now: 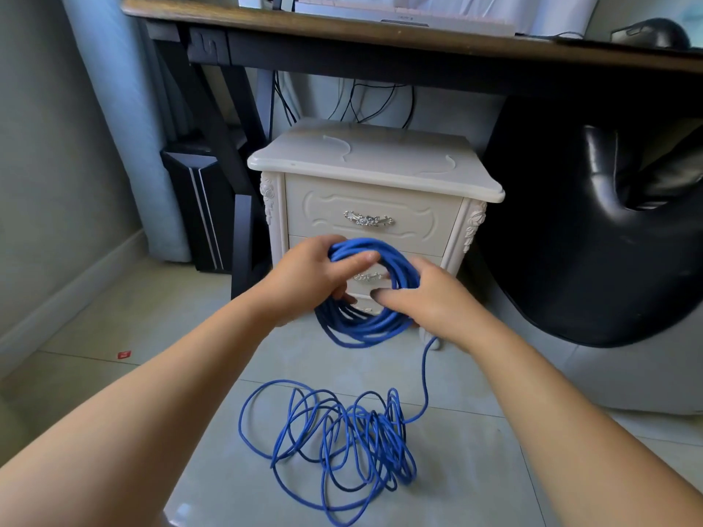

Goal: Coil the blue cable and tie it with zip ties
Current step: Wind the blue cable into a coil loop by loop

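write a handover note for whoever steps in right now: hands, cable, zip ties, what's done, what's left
Left hand grips the coil of blue cable at its upper left; right hand holds its right side.
The coil hangs before the white nightstand; a strand drops from it to a loose tangle on the floor.
Two pale strips, likely the zip ties, lie on the nightstand top.
Done: part coiled.
Left: wind in the tangle, then tie.

One blue cable (365, 330). Two zip ties (338, 146). Two hands: left hand (312, 277), right hand (430, 294). One white nightstand (372, 199). One desk (342, 26). One red scrap (124, 354).
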`<action>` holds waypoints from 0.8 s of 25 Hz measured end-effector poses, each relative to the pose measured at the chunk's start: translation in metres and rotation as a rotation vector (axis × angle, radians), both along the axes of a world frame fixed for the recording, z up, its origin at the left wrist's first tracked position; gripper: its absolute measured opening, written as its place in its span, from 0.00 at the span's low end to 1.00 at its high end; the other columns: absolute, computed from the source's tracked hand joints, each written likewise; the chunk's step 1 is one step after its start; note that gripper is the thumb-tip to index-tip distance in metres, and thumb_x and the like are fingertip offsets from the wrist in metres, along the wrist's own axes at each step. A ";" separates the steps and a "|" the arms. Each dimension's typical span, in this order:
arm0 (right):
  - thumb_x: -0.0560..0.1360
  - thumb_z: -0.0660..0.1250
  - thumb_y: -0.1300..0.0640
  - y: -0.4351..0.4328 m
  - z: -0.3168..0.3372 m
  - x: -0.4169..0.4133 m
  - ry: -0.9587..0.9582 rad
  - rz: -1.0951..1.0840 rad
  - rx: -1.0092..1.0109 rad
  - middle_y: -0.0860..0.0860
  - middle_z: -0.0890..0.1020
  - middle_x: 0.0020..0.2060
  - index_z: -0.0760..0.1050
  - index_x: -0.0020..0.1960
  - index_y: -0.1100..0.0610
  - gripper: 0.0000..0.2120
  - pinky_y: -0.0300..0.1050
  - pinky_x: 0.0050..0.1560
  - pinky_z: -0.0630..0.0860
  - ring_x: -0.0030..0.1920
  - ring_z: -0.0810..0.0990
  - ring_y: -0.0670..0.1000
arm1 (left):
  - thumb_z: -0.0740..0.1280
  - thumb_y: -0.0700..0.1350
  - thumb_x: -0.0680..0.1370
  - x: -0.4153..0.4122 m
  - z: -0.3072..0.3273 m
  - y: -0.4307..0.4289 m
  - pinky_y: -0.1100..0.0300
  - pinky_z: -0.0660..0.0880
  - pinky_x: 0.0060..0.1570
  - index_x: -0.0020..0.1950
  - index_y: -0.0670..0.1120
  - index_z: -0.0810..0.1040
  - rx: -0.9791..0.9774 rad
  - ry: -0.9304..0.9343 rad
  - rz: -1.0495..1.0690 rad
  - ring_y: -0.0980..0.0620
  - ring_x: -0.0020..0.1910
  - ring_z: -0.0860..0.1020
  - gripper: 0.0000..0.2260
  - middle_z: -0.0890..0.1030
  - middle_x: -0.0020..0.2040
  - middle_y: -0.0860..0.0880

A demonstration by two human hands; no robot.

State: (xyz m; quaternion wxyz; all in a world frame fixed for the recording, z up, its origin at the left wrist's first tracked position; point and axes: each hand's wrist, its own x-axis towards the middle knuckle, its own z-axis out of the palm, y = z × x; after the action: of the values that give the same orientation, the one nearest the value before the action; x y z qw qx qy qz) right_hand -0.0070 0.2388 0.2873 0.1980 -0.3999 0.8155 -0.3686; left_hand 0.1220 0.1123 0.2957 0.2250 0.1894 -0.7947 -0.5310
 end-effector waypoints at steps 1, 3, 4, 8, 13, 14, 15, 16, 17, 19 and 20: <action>0.70 0.72 0.42 0.003 0.000 -0.001 -0.129 0.025 0.013 0.48 0.84 0.43 0.74 0.52 0.47 0.15 0.51 0.46 0.81 0.39 0.85 0.51 | 0.68 0.49 0.79 0.000 0.001 -0.001 0.64 0.78 0.34 0.44 0.43 0.77 0.077 0.046 0.038 0.56 0.25 0.68 0.10 0.69 0.29 0.47; 0.71 0.72 0.40 0.007 0.001 -0.001 -0.285 0.063 0.033 0.50 0.85 0.43 0.75 0.54 0.49 0.18 0.47 0.41 0.81 0.36 0.86 0.52 | 0.67 0.49 0.79 -0.002 -0.001 -0.006 0.63 0.78 0.33 0.45 0.41 0.75 0.208 0.117 0.100 0.54 0.27 0.66 0.11 0.67 0.30 0.48; 0.70 0.72 0.38 0.008 0.002 -0.001 -0.336 0.079 0.040 0.51 0.86 0.42 0.75 0.55 0.51 0.21 0.45 0.38 0.80 0.35 0.85 0.52 | 0.67 0.49 0.79 -0.003 -0.001 -0.008 0.62 0.78 0.33 0.44 0.41 0.74 0.269 0.149 0.131 0.54 0.28 0.66 0.12 0.66 0.30 0.50; 0.65 0.72 0.41 0.011 0.004 0.001 -0.593 0.138 0.013 0.53 0.86 0.42 0.80 0.53 0.55 0.23 0.43 0.35 0.79 0.38 0.84 0.52 | 0.66 0.52 0.80 -0.011 -0.004 -0.007 0.58 0.79 0.35 0.45 0.42 0.74 0.487 0.231 0.194 0.55 0.27 0.66 0.13 0.66 0.28 0.53; 0.70 0.72 0.58 0.006 0.002 -0.004 -0.816 -0.047 -0.389 0.63 0.84 0.50 0.81 0.52 0.64 0.13 0.61 0.61 0.77 0.54 0.82 0.65 | 0.66 0.55 0.79 -0.019 -0.007 0.003 0.53 0.73 0.42 0.50 0.42 0.77 0.517 0.167 0.154 0.55 0.26 0.68 0.15 0.67 0.27 0.54; 0.72 0.71 0.62 0.003 0.001 0.001 -0.846 -0.068 -0.448 0.65 0.83 0.53 0.79 0.54 0.66 0.12 0.61 0.60 0.77 0.55 0.82 0.66 | 0.66 0.55 0.79 -0.019 -0.006 0.006 0.56 0.72 0.39 0.49 0.42 0.77 0.519 0.169 0.173 0.55 0.26 0.68 0.15 0.67 0.28 0.53; 0.73 0.69 0.65 0.000 0.001 0.007 -0.873 -0.088 -0.508 0.66 0.82 0.54 0.78 0.56 0.67 0.12 0.61 0.56 0.79 0.54 0.83 0.65 | 0.66 0.55 0.79 -0.019 -0.006 0.009 0.59 0.72 0.35 0.49 0.43 0.77 0.515 0.171 0.203 0.55 0.26 0.68 0.15 0.67 0.29 0.53; 0.73 0.68 0.68 -0.002 0.000 0.012 -0.890 -0.110 -0.572 0.66 0.83 0.52 0.76 0.57 0.67 0.12 0.59 0.51 0.82 0.51 0.84 0.64 | 0.66 0.55 0.79 -0.020 -0.007 0.013 0.61 0.71 0.32 0.49 0.44 0.77 0.507 0.176 0.233 0.55 0.26 0.69 0.14 0.68 0.29 0.52; 0.73 0.67 0.70 -0.004 0.000 0.016 -0.899 -0.140 -0.633 0.65 0.83 0.48 0.74 0.56 0.66 0.12 0.57 0.45 0.83 0.47 0.85 0.62 | 0.66 0.55 0.79 -0.021 -0.008 0.017 0.62 0.71 0.31 0.49 0.44 0.77 0.501 0.188 0.260 0.55 0.26 0.69 0.14 0.68 0.30 0.52; 0.73 0.67 0.71 -0.007 0.001 0.018 -0.845 -0.213 -0.689 0.58 0.79 0.35 0.72 0.50 0.61 0.10 0.48 0.35 0.81 0.35 0.83 0.56 | 0.66 0.57 0.79 -0.022 -0.013 0.025 0.59 0.72 0.35 0.49 0.45 0.77 0.499 0.206 0.291 0.55 0.27 0.74 0.14 0.71 0.29 0.52; 0.73 0.67 0.71 -0.008 0.001 0.017 -0.781 -0.243 -0.674 0.54 0.76 0.29 0.72 0.46 0.60 0.08 0.46 0.32 0.79 0.30 0.79 0.53 | 0.65 0.58 0.79 -0.021 -0.014 0.027 0.57 0.73 0.40 0.49 0.45 0.78 0.483 0.188 0.294 0.54 0.30 0.77 0.15 0.73 0.29 0.52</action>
State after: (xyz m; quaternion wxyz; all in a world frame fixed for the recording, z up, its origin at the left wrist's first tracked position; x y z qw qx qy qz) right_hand 0.0103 0.2310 0.2880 0.3033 -0.1770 0.5577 -0.7521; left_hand 0.1008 0.1392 0.2815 0.3208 0.3006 -0.5851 -0.6815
